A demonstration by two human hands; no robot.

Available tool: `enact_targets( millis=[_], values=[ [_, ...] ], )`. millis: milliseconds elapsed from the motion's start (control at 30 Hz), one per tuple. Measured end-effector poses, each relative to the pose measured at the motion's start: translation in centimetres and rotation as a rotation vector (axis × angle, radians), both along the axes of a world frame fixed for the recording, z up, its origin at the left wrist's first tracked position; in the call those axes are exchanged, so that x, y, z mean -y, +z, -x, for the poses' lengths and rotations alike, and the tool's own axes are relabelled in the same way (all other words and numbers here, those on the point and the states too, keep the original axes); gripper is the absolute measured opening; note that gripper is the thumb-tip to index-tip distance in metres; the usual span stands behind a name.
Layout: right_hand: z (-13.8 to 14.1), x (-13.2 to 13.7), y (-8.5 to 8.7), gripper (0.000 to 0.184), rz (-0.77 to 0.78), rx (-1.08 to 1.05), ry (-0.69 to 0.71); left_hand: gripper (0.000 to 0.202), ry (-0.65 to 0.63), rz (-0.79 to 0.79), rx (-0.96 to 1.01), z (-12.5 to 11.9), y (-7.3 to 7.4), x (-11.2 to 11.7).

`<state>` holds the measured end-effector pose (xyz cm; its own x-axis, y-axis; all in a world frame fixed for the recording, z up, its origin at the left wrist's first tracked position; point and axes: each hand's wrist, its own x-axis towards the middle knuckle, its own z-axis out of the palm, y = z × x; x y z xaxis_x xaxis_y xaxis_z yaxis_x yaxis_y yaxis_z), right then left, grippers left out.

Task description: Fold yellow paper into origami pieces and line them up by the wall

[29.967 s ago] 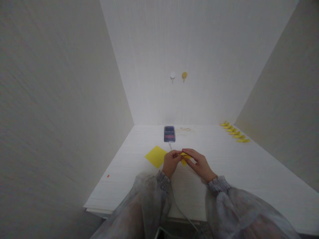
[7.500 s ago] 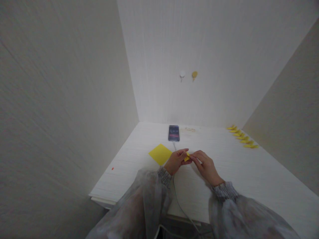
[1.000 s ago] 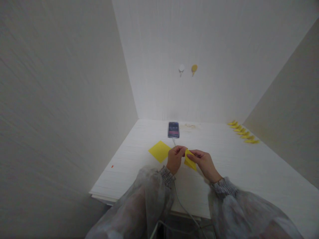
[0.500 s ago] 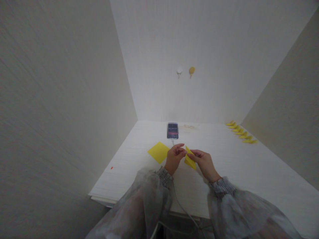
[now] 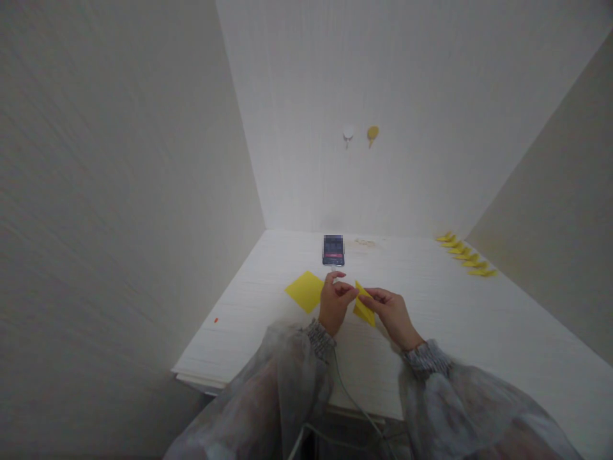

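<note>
A folded piece of yellow paper (image 5: 364, 312) is held up between my two hands, just above the table. My right hand (image 5: 390, 311) grips its right side between thumb and fingers. My left hand (image 5: 335, 301) pinches at its upper left edge with thumb and forefinger, the other fingers curled. Flat on the table lies a yellow square sheet (image 5: 304, 292), its right corner hidden behind my left hand.
Several folded yellow paper pieces (image 5: 462, 254) stand in a row at the right back of the white table (image 5: 258, 306). A phone (image 5: 333, 250) with a cable (image 5: 347, 391) lies near the back wall. Two hooks (image 5: 372, 133) are on that wall. A small red bit (image 5: 216, 320) lies at left.
The fingers of my left hand have shifted slightly, its thumb and forefinger now pressed at the folded paper's edge. My right hand keeps its grip. The view has moved a little.
</note>
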<state>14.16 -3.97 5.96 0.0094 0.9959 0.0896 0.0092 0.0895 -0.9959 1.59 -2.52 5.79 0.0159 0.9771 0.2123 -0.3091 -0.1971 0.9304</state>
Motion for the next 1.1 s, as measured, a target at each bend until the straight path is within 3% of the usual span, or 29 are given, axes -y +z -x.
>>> enact_targets(
  millis=[167,500,800,1100],
  values=[
    [0.04,0.27,0.28,0.025,0.011,0.0,0.001,0.04,-0.088,0.011,0.091,0.15,-0.17,-0.32],
    [0.0,0.12,-0.38,0.025,0.024,-0.057,0.062,0.047,-0.079,0.103,0.154,0.4,0.17,-0.37],
    [-0.11,0.13,-0.59,0.027,0.061,-0.08,0.061,0.043,-0.07,-0.007,0.064,0.35,0.6,0.06],
    [0.11,0.24,-0.29,0.028,0.088,-0.061,0.124,0.044,-0.013,0.021,0.023,0.57,0.63,-0.34]
  ],
)
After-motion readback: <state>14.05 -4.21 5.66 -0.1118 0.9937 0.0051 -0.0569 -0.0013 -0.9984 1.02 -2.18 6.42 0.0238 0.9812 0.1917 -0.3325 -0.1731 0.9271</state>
